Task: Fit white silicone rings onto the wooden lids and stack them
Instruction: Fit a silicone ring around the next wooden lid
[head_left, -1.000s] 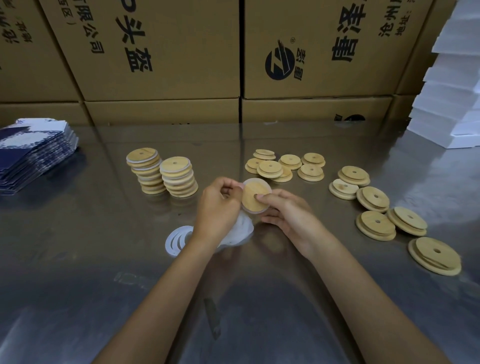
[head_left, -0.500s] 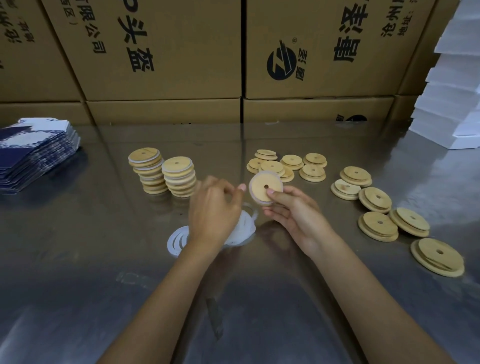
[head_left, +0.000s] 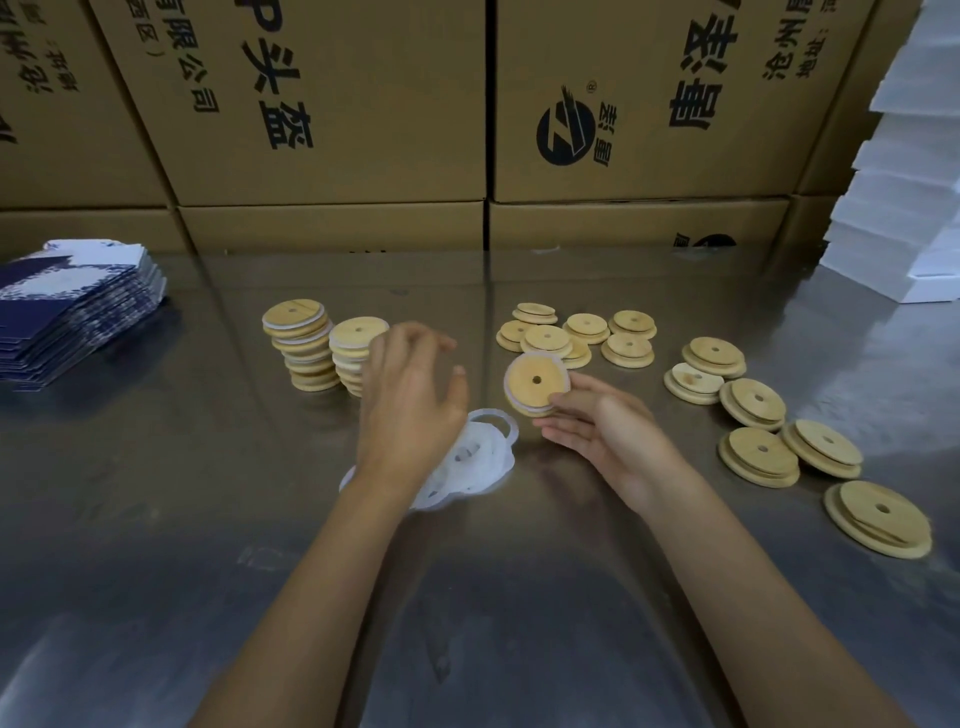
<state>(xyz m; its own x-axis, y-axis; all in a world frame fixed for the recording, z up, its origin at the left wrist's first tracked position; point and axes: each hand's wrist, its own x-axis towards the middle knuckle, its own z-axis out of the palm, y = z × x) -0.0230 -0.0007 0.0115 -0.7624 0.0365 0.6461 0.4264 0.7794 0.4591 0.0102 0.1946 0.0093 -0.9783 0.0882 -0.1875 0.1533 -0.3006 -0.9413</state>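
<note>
While the right hand (head_left: 597, 426) pinches a wooden lid (head_left: 536, 384) with a white ring round its rim, held tilted above the metal surface (head_left: 156, 519), the left hand (head_left: 410, 395) is raised with fingers loosely spread, holding nothing. A pile of white silicone rings (head_left: 467, 467) lies beneath the left hand. Two stacks of finished lids (head_left: 304, 348) stand behind it, apparently untouched. Bare lids (head_left: 758, 452) are scattered to the right.

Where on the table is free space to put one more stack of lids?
Bare steel lies between the blue cartons and the two stacks, and along the near edge under both forearms. Crowded: around the ring pile and the loose lids at right.
</note>
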